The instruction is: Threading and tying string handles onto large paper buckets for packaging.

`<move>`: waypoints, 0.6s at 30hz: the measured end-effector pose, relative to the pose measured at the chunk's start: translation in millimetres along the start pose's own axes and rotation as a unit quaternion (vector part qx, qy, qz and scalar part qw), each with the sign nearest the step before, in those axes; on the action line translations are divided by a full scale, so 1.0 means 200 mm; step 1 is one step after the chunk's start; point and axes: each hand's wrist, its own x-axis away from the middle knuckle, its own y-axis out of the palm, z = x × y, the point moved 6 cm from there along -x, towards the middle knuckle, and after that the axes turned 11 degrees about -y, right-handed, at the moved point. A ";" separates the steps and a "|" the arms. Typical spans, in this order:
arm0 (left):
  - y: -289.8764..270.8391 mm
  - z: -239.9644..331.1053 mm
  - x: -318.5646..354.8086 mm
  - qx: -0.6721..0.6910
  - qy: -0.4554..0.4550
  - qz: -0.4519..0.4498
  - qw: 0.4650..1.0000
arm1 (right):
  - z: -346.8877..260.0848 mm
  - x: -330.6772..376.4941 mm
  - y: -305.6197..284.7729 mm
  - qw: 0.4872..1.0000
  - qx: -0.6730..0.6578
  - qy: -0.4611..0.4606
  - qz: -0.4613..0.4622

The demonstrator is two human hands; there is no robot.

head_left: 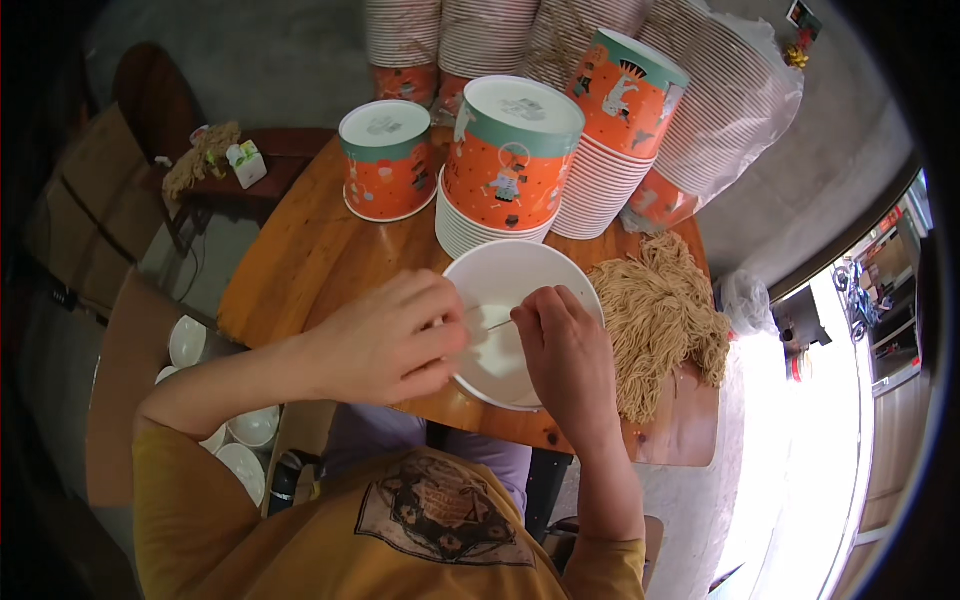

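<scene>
Left hand point(395, 340), fingers curled, hold unclear, and right hand point(568, 350), pinching one strand point(498, 326), angle inward over one tub point(520, 262) at the table's point(290, 265) near edge. Beyond: one yarn heap point(660, 330), two orange stacks point(510, 165), one inverted orange tub point(390, 170).

left hand point(400, 335): blurred | thin strand point(499, 325): left end unclear | rear tubs point(404, 35): cut by top edge

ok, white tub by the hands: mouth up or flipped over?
Mouth up: the white tub shows its open rim and white interior. Slight tilt: cannot tell.
</scene>
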 end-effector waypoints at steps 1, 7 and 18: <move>0.00 0.00 0.01 0.000 0.001 0.000 1.000 | 0.00 0.00 0.00 1.000 -0.004 0.004 -0.005; 0.02 0.11 0.05 -0.191 0.171 -0.053 0.965 | 0.01 0.00 0.03 0.999 -0.015 0.001 -0.041; -0.16 -0.46 0.04 -0.323 0.169 -0.027 0.931 | 0.27 0.08 0.02 0.632 -0.719 0.257 0.129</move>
